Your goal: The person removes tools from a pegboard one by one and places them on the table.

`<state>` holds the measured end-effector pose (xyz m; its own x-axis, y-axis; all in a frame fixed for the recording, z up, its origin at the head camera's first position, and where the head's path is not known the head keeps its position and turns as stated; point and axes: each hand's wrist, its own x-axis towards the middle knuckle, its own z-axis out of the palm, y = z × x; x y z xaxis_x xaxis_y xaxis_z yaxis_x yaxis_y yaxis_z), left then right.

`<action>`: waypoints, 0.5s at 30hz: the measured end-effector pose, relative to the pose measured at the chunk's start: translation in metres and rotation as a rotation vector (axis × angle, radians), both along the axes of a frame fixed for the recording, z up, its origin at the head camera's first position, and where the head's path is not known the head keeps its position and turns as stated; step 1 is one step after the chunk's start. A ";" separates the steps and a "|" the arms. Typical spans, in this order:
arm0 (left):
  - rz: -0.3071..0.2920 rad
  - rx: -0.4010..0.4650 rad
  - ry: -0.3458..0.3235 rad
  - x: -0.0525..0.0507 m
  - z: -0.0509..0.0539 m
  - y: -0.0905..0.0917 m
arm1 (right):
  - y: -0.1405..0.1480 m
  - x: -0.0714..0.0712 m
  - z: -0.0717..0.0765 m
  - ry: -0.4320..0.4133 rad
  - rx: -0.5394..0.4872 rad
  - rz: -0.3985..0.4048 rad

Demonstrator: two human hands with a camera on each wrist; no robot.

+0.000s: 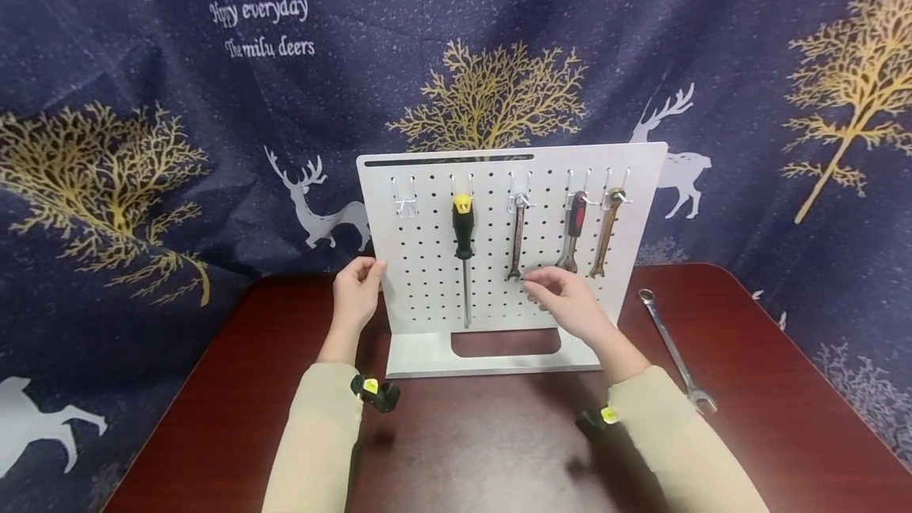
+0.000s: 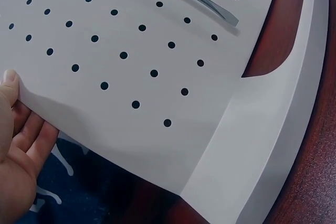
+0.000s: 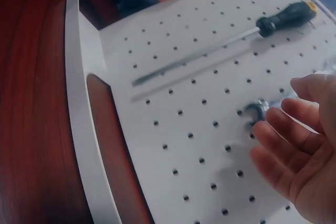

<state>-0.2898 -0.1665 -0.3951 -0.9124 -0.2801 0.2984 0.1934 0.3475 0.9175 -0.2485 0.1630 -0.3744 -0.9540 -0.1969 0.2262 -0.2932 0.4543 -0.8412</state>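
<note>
Dk blue cloth backdrop — gold trees, white deer, lettering; red-brown tbl w/ soft sheen.

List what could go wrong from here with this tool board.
The right hand, beside the short silver metal wrench, might knock it off its white-tipped hook. The left hand grips only one side edge of the upright white perforated board, so an uneven pull could twist or shift it.

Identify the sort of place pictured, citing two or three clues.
Probably an indoor tabletop tool display: a white pegboard hung with a screwdriver and wrenches, a reddish table, and a deer-print cloth behind.
</note>
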 end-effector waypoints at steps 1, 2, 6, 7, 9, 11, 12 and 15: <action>0.003 -0.003 0.001 0.000 0.000 0.000 | -0.004 0.000 0.000 -0.003 -0.008 0.005; 0.003 -0.004 0.001 0.000 0.001 0.000 | -0.008 -0.001 0.000 -0.003 -0.015 0.011; 0.003 -0.006 0.004 0.000 0.001 0.000 | -0.023 -0.003 0.000 -0.006 -0.053 0.061; 0.003 -0.005 0.003 0.000 0.001 0.000 | -0.027 -0.003 -0.001 -0.012 -0.064 0.071; 0.005 -0.005 0.001 0.000 0.001 0.000 | -0.034 -0.004 -0.002 -0.028 -0.097 0.104; 0.007 -0.005 -0.002 0.000 0.001 0.000 | -0.042 -0.006 -0.003 -0.047 -0.131 0.129; 0.006 -0.001 -0.003 0.000 0.001 0.000 | -0.045 -0.006 -0.004 -0.053 -0.149 0.143; 0.005 -0.001 -0.011 0.000 0.000 0.000 | -0.055 -0.009 -0.006 -0.059 -0.197 0.205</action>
